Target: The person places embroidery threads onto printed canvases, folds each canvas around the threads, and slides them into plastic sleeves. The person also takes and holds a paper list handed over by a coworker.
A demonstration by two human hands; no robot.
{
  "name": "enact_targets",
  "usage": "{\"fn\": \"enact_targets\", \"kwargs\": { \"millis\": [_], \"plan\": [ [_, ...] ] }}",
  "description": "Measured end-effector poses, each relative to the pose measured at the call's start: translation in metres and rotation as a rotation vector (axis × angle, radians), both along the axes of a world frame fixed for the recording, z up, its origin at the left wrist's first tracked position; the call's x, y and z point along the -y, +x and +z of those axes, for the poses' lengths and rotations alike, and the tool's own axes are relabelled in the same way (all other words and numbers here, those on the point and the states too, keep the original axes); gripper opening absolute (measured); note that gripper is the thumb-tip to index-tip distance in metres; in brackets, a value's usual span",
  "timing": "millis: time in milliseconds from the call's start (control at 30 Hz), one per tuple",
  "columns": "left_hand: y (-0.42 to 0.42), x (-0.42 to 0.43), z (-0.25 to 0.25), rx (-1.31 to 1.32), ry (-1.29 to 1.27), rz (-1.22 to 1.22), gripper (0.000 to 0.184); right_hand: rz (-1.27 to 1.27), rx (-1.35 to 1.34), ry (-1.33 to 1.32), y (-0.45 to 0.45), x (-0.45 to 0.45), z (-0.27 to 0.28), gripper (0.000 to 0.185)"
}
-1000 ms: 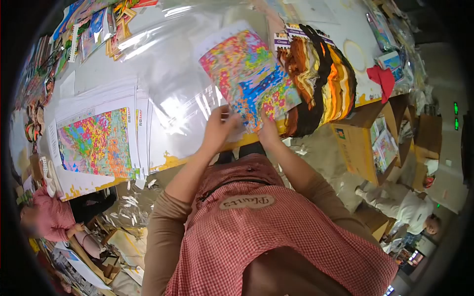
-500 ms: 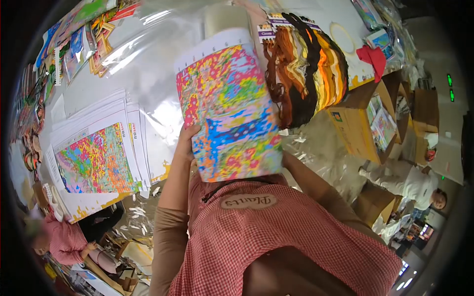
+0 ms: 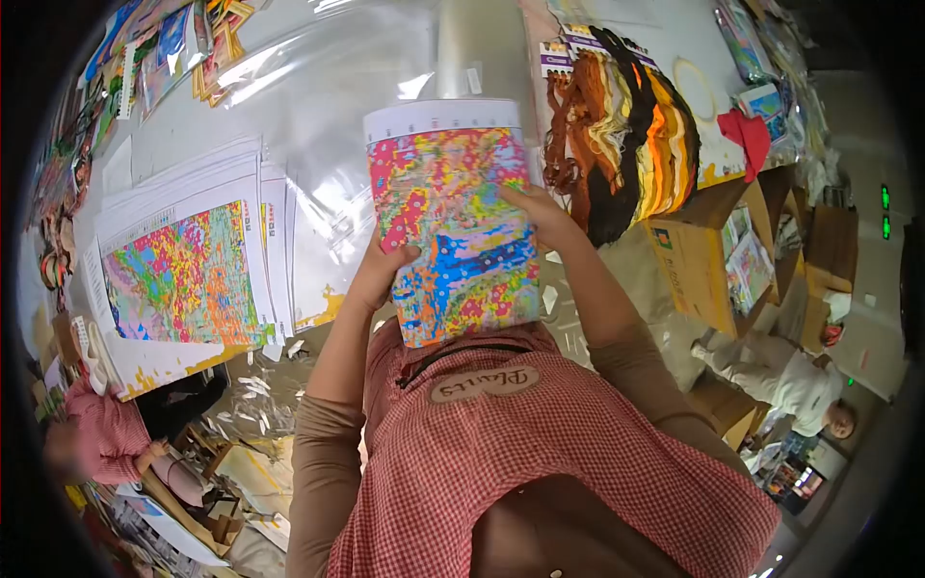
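Note:
A folded sheet with a colourful flower print (image 3: 462, 241) is held upright over the table's front edge, its white margin at the top. My left hand (image 3: 383, 270) grips its left edge, thumb on the printed face and fingers hidden behind. On the right edge my right hand (image 3: 541, 214) holds it the same way, higher up. Right of the sheet lie bundles of brown, black, orange and cream thread (image 3: 626, 135) on cards. To the left is a stack of printed sheets (image 3: 183, 279) with white borders.
Clear plastic covers part of the table (image 3: 318, 116). Packets (image 3: 169, 53) lie at the back left, a red cloth (image 3: 744, 140) at the right. Cardboard boxes (image 3: 689, 275) stand beyond the right edge. One person (image 3: 106, 433) is at lower left, another (image 3: 795, 385) at lower right.
The printed sheet has come off the table toward my body and now faces me squarely. Both hands have moved to its side edges, the right one rising along its edge since the middle frame.

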State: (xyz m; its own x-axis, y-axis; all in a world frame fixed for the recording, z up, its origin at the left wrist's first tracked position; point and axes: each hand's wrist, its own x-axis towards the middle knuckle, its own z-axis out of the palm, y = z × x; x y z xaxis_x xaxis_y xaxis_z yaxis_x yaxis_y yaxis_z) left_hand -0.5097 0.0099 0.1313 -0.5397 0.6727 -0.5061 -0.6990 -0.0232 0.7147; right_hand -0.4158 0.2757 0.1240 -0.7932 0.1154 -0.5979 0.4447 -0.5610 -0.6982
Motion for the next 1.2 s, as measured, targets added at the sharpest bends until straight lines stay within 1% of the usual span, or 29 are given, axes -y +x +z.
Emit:
{"fn": "enact_targets", "kwargs": {
  "millis": [33,67,100,133,167,200,233,267,300,367,433,500,567,633,700,767,800,833,900,933,967,1000,1033,1100,1133,1167,1200],
  "plan": [
    [-0.001,0.000,0.010,0.000,-0.004,0.005,0.064,-0.005,0.073,-0.060,0.005,-0.005,-0.003,0.044],
    [0.000,-0.004,0.021,-0.121,-0.050,-0.092,0.069,-0.059,0.007,0.069,0.012,-0.001,0.009,0.042],
    [0.002,-0.007,0.027,-0.243,-0.095,-0.189,0.073,-0.056,0.002,0.065,0.021,-0.002,0.006,0.042],
    [0.000,-0.012,0.026,-0.151,-0.145,-0.253,0.074,-0.147,-0.020,0.049,0.032,-0.005,-0.001,0.043],
    [-0.006,-0.013,0.015,-0.151,-0.148,-0.246,0.074,-0.236,-0.039,0.034,0.041,-0.008,-0.009,0.044],
    [-0.012,-0.014,-0.005,-0.658,-0.289,-0.253,0.077,-0.231,-0.037,0.032,0.051,-0.011,-0.019,0.044],
    [-0.020,-0.014,-0.024,-1.165,-0.425,-0.252,0.080,-0.308,0.034,0.098,0.061,-0.015,-0.029,0.044],
    [-0.033,-0.007,-0.038,-1.356,-0.744,-0.509,0.079,-0.386,0.106,0.165,0.068,-0.015,-0.033,0.044],
    [-0.038,0.002,-0.053,-1.519,-0.986,-0.631,0.073,-0.385,0.107,0.166,0.073,-0.013,-0.032,0.044],
    [-0.050,0.014,-0.067,-1.633,-1.129,-0.466,0.063,-0.455,0.101,0.206,0.080,-0.011,-0.028,0.041],
    [-0.067,0.018,-0.075,-1.525,-1.291,-0.331,0.058,-0.499,0.069,0.188,0.088,-0.011,-0.024,0.038],
    [-0.087,0.026,-0.086,-1.448,-1.540,-0.234,0.056,-0.544,0.035,0.172,0.097,-0.010,-0.015,0.035],
    [-0.091,0.023,-0.076,-1.391,-1.638,-0.035,0.057,-0.596,0.054,0.166,0.106,-0.011,-0.005,0.030],
    [-0.085,0.018,-0.067,-1.586,-1.397,-0.093,0.061,-0.618,0.045,0.142,0.117,-0.015,-0.008,0.029],
    [-0.068,0.014,-0.077,-1.452,-0.662,-0.558,0.063,-0.642,0.041,0.115,0.126,-0.016,-0.015,0.027],
    [-0.034,0.008,-0.036,-1.824,-0.487,-0.678,0.064,-0.708,0.050,0.099,0.131,-0.017,-0.017,0.025],
    [-0.036,0.006,-0.035,-1.909,-0.458,-0.523,0.050,-0.711,0.051,0.099,0.132,-0.018,-0.017,0.025],
    [-0.043,0.006,-0.041,-1.912,-0.456,-0.523,0.050,-0.685,0.062,0.097,0.132,-0.019,-0.017,0.027],
    [-0.064,0.011,-0.060,-1.451,-0.863,-0.365,0.023,-0.662,0.075,0.095,0.132,-0.021,-0.016,0.029],
    [-0.073,0.006,-0.056,-1.325,-0.920,-0.180,0.016,-0.640,0.044,0.095,0.130,-0.021,-0.013,0.030],
    [-0.077,0.002,-0.053,-1.190,-0.969,0.002,0.014,-0.616,0.014,0.094,0.127,-0.021,-0.009,0.030],
    [-0.080,0.000,-0.050,-0.987,-1.002,0.102,0.013,-0.616,0.015,0.095,0.125,-0.020,-0.007,0.030],
    [-0.078,-0.004,-0.049,-0.986,-1.002,0.102,0.013,-0.605,-0.017,0.104,0.122,-0.019,-0.003,0.031],
    [-0.077,-0.010,-0.047,-1.283,-0.853,0.074,0.012,-0.591,-0.048,0.112,0.115,-0.018,0.003,0.032],
    [-0.073,-0.012,-0.062,-1.438,-0.787,0.129,0.013,-0.535,-0.058,0.076,0.110,-0.017,0.009,0.032],
    [-0.072,-0.016,-0.069,-1.436,-0.788,0.130,0.013,-0.479,-0.068,0.041,0.104,-0.016,0.014,0.033],
    [-0.072,-0.021,-0.075,-1.402,-0.770,0.149,0.013,-0.477,-0.065,0.043,0.096,-0.014,0.018,0.033]
  ]
}}
